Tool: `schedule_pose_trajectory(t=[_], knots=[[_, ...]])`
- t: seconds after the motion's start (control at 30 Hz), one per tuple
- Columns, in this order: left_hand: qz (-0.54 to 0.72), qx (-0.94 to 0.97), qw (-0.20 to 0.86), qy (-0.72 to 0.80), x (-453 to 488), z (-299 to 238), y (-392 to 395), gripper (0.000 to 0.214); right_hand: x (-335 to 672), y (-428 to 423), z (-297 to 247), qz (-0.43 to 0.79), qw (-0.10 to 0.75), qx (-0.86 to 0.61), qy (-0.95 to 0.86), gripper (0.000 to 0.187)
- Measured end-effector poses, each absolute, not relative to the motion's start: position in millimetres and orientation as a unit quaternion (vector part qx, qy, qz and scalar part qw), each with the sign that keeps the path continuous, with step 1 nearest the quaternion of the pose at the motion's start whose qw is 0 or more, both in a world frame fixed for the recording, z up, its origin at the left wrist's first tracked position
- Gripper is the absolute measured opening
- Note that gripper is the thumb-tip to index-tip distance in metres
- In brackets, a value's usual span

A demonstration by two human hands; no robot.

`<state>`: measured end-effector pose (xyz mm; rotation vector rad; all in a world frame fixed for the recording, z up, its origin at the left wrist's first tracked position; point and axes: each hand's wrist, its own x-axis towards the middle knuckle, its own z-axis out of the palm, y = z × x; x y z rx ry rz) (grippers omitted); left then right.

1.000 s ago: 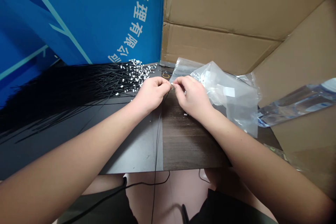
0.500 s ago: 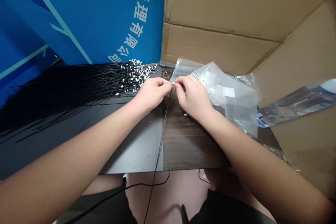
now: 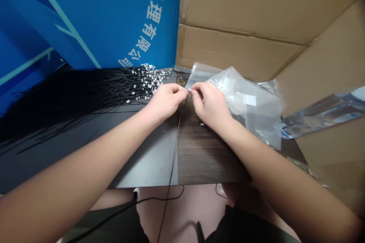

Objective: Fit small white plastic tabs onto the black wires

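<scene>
My left hand [image 3: 164,101] and my right hand [image 3: 209,104] meet fingertip to fingertip over the dark table [image 3: 199,155]. The left pinches the top end of a thin black wire [image 3: 174,148] that hangs down past the table's front edge. The right pinches a tiny white connector [image 3: 189,91] at that same end. Both hands are closed in a pinch. To the left lies a big fan of black wires [image 3: 71,95] with white connectors on their tips [image 3: 146,78].
A clear plastic bag [image 3: 251,102] lies just right of my right hand. Brown cardboard walls [image 3: 242,19] stand behind and to the right, a blue panel [image 3: 94,15] at the back left. A plastic bottle [image 3: 325,112] lies at the right. A black cable [image 3: 154,199] hangs below the table edge.
The hanging wire's lower part has swung slightly. Both hands stay pinched together at nearly the same spot.
</scene>
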<state>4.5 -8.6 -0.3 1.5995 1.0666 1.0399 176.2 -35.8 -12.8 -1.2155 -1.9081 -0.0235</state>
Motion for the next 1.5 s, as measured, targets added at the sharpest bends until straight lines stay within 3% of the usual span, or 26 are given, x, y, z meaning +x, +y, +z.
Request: schedule_pose_trajectory(t=[0.93, 1.5], knots=[[0.470, 0.611, 0.478, 0.421, 9.8, -2.3, -12.1, 0.016, 175.2, -33.4, -22.2, -0.082, 0.423, -0.452, -0.781, 0.016], [0.425, 0.661, 0.450, 0.425, 6.2, 3.9, -11.5, 0.016, 178.6, -30.7, -23.2, -0.120, 0.438, -0.441, -0.774, 0.016]])
